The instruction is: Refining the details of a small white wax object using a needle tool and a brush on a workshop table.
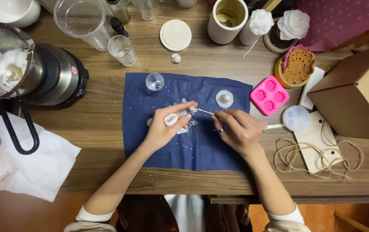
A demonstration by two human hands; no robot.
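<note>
1. Nearest the camera, two bare forearms with white cuffs reach up from the bottom edge over a wooden table.
2. A dark blue cloth lies flat at the table's middle, dusted with white crumbs.
3. The left hand rests on the cloth, its fingers clamped around a small white wax piece.
4. The right hand wears a ring; its fingers are pinched together on a thin tool, whose tip touches the wax piece.
5. On the cloth also stand a small glass, near the top edge, and a white dome, at the right.
6. Just right of the cloth lie a pink mould and a round white disc; twine coils below them.
7. A cardboard box sits at far right.
8. At left, a metal pot holds white wax; white paper lies below it.
</note>
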